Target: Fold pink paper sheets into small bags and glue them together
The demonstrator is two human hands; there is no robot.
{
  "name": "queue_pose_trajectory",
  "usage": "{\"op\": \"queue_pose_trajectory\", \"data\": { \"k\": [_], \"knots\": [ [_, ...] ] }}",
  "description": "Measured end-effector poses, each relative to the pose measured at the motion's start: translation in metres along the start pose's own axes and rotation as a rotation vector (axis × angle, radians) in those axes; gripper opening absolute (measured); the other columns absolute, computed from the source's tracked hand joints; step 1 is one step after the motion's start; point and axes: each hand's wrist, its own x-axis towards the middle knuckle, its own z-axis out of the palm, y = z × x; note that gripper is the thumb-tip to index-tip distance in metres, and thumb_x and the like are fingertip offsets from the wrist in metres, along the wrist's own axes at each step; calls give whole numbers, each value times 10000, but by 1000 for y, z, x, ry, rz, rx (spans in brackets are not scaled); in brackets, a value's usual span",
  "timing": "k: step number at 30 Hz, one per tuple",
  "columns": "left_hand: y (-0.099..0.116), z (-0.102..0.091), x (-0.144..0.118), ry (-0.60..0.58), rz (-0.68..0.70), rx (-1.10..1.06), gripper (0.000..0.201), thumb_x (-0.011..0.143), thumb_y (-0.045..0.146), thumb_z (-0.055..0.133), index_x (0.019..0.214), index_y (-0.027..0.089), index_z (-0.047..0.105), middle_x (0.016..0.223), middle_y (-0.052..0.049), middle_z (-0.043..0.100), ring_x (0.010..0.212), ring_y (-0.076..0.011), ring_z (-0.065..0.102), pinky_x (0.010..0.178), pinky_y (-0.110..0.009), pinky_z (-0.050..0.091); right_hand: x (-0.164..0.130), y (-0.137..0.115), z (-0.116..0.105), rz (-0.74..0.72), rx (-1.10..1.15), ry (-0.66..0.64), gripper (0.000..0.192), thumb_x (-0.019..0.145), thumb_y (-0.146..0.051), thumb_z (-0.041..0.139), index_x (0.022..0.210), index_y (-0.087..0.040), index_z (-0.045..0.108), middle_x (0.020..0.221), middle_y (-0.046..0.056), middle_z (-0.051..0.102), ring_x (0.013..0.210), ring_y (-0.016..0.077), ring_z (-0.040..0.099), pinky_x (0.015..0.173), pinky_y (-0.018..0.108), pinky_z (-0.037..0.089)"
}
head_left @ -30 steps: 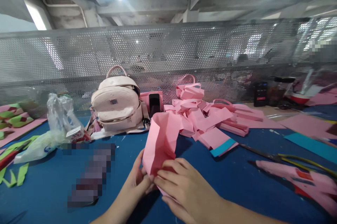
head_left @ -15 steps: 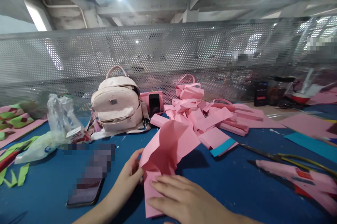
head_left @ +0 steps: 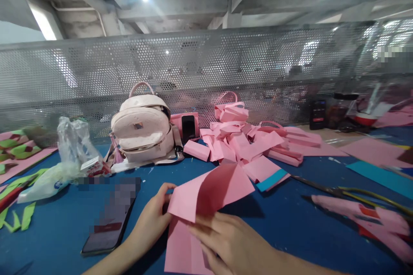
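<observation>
Counter: blue counter (head_left: 290, 223) fills lower view; perforated metal screen (head_left: 206, 72) runs along its far edge, concrete ceiling w/ lights above.
Backpack: pale pink backpack (head_left: 142, 131) stands upright at back, left of centre, against screen.
Paper pile: heap of folded pink paper pieces (head_left: 245, 141), some w/ loop handles, lies centre-right at back; looks like finished work, by my reading.
Plastic bag: crumpled clear plastic bag (head_left: 69, 154) w/ small box, left of backpack.
Sheet in hand: pink paper sheet (head_left: 206, 197) lies on counter at bottom centre, near person; upper half is bent over into a raised flap, lower half flat.
Left hand: left hand (head_left: 151, 219) at sheet's left edge, fingers curled loosely, thumb and fingertips pinching flap's corner.
Right hand: right hand (head_left: 229, 240) lies flat, fingers spread and extended, pressing on sheet's lower part; not gripping anything.
Progress: one fold under way, crease not pressed down yet; sheet is far from shape of pile pieces, so most folding seems left.
Phone: dark phone (head_left: 108, 227) lies flat just left of left hand, partly blurred.
Scissors: yellow-handled scissors (head_left: 348, 191) on counter at right, well apart from hands; pink glue gun–like tool (head_left: 364, 219) near them, hard to tell.
Scraps: green paper scraps (head_left: 16, 214) at far left edge.
</observation>
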Motion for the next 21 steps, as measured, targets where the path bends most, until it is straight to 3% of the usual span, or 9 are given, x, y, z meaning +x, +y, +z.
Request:
{"op": "queue_pose_trajectory", "data": {
  "k": [6, 11, 15, 17, 21],
  "knots": [
    [3, 5, 0, -58, 0, -106, 303, 702, 126, 503, 995, 203, 517, 886, -34, 744, 829, -227, 682, 724, -279, 475, 5, 5, 1, -14, -35, -40, 485, 954, -210, 425, 1425, -133, 512, 1428, 128, 556, 1250, 241, 568, 1032, 349, 471],
    [1, 17, -8, -23, -58, -104, 502, 661, 138, 504, 1161, 185, 522, 781, -5, 716, 719, -205, 622, 659, -262, 426, 7, 7, 5, 15, -23, -47, 455, 959, -301, 512, 1385, -147, 554, 1378, 129, 596, 1271, 272, 531, 1095, 396, 420],
    [-1, 22, -17, -26, -2, 73, 635, 635, 103, 510, 1260, 209, 534, 932, -33, 741, 891, -254, 607, 787, -293, 414, 6, 7, 5, 50, -18, -76, 454, 914, -331, 611, 1342, -186, 581, 1327, 103, 619, 1236, 279, 539, 1070, 417, 440],
    [2, 22, -20, -26, 40, 218, 693, 624, 96, 511, 1307, 211, 521, 985, -45, 738, 894, -269, 587, 775, -298, 391, 5, 8, 6, 38, -27, -37, 439, 912, -318, 611, 1331, -194, 581, 1344, 107, 604, 1244, 280, 530, 1074, 413, 429],
    [15, 18, -19, -54, 151, 618, 750, 649, 105, 563, 1392, 148, 469, 904, -77, 733, 841, -300, 605, 792, -345, 348, 7, 14, 14, -8, -64, 25, 374, 924, -327, 590, 1274, -196, 608, 1296, 108, 626, 1169, 266, 561, 1015, 376, 457]
  ]
}}
